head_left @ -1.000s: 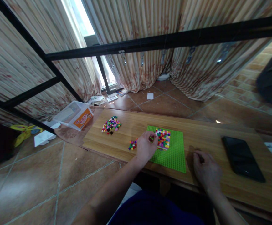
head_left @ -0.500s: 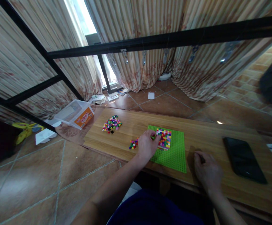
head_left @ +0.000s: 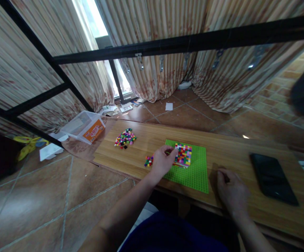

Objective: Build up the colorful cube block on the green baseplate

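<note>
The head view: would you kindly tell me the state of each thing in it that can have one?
Green baseplate, flat on the table
Brick block, built up on the baseplate, partly hidden
Large brick pile, loose
Small brick pile, loose
Left hand, bent at the block's left side, grip unclear
Right hand, curled, right of the baseplate
Black phone, lying flat, unlit
Curtains, parted at a bright gap

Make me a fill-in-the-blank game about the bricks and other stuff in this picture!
1. The studded baseplate is coloured ____.
2. The left hand is at the ____ side of the block of bricks in the picture.
3. The label on the clear box is mostly ____.
4. In the picture, the black phone lies to the ____ of the right hand.

Missing words: green; left; orange; right.
</note>
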A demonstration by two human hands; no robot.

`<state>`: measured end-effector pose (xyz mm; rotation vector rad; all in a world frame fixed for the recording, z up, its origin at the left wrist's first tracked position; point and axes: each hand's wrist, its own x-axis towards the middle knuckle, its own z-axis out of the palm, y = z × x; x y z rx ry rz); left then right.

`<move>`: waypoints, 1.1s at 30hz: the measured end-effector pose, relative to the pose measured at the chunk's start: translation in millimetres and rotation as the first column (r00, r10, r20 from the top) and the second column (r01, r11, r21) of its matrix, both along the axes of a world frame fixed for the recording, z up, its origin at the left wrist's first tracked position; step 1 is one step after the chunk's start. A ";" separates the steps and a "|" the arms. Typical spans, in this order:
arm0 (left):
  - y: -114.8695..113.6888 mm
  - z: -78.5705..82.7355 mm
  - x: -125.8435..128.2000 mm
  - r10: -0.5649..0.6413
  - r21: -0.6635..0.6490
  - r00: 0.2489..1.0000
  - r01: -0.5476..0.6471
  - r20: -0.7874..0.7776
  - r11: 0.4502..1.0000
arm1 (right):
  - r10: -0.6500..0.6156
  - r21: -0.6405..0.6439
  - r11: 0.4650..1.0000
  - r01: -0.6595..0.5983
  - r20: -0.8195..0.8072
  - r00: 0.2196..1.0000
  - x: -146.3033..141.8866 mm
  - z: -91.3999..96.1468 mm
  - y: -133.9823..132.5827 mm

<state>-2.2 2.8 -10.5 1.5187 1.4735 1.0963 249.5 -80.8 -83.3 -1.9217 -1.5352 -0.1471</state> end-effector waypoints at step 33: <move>21.3 -7.6 3.4 0.052 -0.252 0.912 0.057 0.406 0.966 | 0.005 0.005 1.000 -0.005 0.004 1.000 -0.1 1.6 -0.3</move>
